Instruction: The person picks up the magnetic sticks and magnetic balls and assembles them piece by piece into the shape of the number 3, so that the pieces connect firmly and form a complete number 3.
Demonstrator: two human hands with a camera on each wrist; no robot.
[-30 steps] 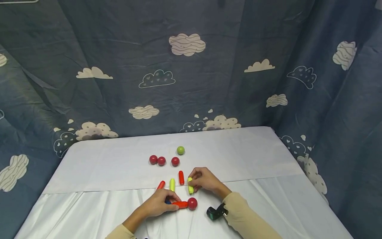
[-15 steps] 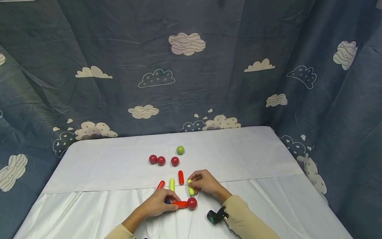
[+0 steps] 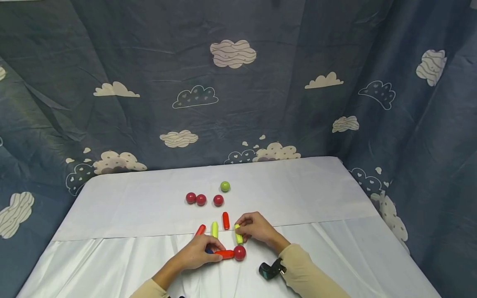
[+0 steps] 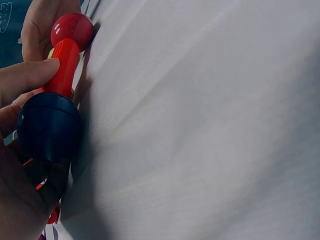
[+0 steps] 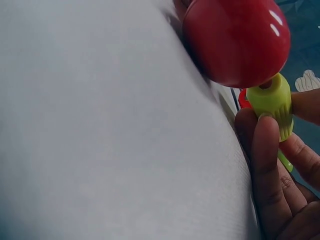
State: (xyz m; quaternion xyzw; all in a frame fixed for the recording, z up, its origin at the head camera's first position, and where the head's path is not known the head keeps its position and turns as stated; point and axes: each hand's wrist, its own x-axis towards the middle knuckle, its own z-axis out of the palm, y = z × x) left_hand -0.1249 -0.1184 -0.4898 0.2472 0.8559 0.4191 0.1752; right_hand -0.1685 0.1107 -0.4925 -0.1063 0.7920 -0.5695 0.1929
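Note:
My left hand point(image 3: 197, 253) grips a red ribbed rod point(image 3: 226, 254) lying near the table's front. A dark blue ball point(image 4: 50, 127) sits at the rod's near end in the left wrist view, partly covered by fingers. At the other end is a red ball point(image 3: 239, 253). My right hand point(image 3: 257, 227) pinches a yellow-green ribbed rod point(image 5: 272, 102) between thumb and fingers. That rod's holed end meets the red ball's side in the right wrist view; whether it is inserted I cannot tell.
Beyond the hands lie another red rod point(image 3: 225, 221), another yellow rod point(image 3: 214, 229) and a partly hidden red rod point(image 3: 200, 230). Farther back are several loose balls, red point(image 3: 218, 200) and green point(image 3: 225, 186). White cloth covers the table point(image 3: 316, 194); a cloud-print curtain point(image 3: 261, 103) hangs behind.
The yellow-green rod in my right hand has come slightly toward me, its near end now at the red ball. My left hand stays in place on the red rod.

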